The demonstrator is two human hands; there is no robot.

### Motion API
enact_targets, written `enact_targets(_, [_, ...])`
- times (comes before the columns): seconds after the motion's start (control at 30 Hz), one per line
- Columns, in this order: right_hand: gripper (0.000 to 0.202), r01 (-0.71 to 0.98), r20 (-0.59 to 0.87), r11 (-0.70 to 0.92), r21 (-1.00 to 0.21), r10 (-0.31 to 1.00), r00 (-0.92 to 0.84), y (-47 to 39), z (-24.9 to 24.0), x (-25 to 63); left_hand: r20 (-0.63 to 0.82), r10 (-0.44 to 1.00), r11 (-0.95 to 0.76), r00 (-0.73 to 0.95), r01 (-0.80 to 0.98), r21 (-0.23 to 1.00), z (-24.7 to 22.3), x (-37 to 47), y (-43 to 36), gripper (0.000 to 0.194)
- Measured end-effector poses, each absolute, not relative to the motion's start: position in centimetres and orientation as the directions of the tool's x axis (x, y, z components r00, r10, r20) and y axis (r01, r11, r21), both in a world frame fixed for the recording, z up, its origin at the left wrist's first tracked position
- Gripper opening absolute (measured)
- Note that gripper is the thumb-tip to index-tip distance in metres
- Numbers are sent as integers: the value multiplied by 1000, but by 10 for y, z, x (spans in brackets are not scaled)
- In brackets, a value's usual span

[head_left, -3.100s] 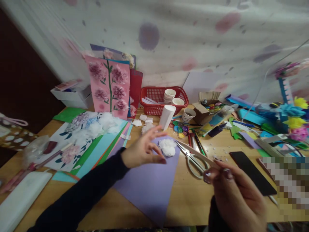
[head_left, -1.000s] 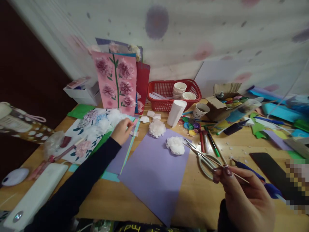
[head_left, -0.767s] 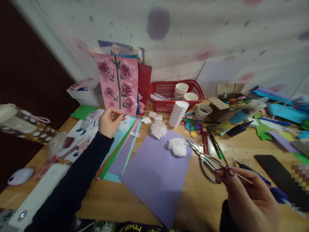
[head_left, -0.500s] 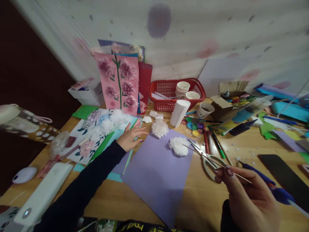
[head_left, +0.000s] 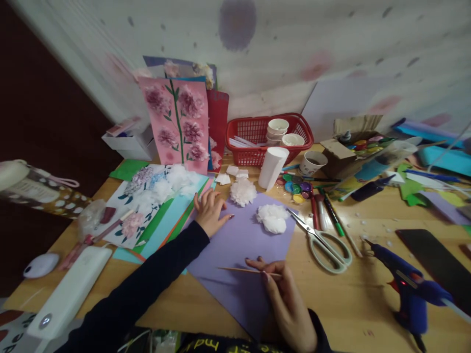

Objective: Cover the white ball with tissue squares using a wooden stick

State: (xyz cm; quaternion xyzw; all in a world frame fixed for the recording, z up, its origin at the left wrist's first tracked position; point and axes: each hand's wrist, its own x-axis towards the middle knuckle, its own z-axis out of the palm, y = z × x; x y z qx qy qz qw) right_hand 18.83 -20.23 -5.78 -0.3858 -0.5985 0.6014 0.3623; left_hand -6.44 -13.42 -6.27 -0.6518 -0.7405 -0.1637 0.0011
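Observation:
My right hand [head_left: 289, 301] pinches a thin wooden skewer [head_left: 239, 270] between thumb and fingers, with its point toward the left. The skewer is above the lower part of a purple paper sheet [head_left: 228, 247]. Spread fingers of my left hand [head_left: 211, 213] lie at the sheet's upper left edge, holding nothing. Beyond that hand sits a pale, ruffled paper flower [head_left: 243, 191]. A whiter crumpled flower [head_left: 273, 219] rests on the sheet's upper right. Scissors [head_left: 327, 247] with cream handles lie to the right, their tips near the whiter flower.
At the right is a blue glue gun [head_left: 399, 277] beside a black phone [head_left: 434, 260]. Paint pots [head_left: 298, 189], a white roll [head_left: 273, 169] and a red basket [head_left: 250, 158] stand behind. Coloured papers [head_left: 165, 220] and a white power bank [head_left: 69, 289] occupy the left.
My right hand has moved left with the skewer, from over the scissors to over the purple sheet. My left hand has shifted right onto the sheet's edge.

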Motion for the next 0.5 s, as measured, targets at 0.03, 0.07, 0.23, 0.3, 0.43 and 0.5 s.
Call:
enact_targets(0.03, [17, 9, -46, -47, -999, 888, -457, -205, -62, 186, 256, 947, 139, -196, 965, 222, -60, -71, -132, 11])
enact_targets(0.07, [17, -4, -60, -70, -998, 885, -461, -206, -65, 184, 303, 920, 191, -249, 959, 209, -57, -78, -130, 7])
enact_targets(0.23, [17, -4, -64, -75, -997, 881, -468, -202, -66, 188, 433, 824, 294, -365, 929, 223, -45, -95, -138, 17])
enact_targets(0.3, [17, -1, -60, -68, -998, 889, -455, -200, -65, 192, 401, 875, 199, -271, 957, 212, -46, -86, -148, 18])
enact_targets(0.43, [19, 16, -96, -98, -995, 912, -400, -194, -66, 204, 287, 957, -28, -28, 981, 190, -46, -76, -162, 28])
enact_targets(0.5, [20, 31, -138, -137, -990, 915, -380, -191, -66, 213, 298, 951, 15, -77, 979, 204, -38, -88, -164, 33])
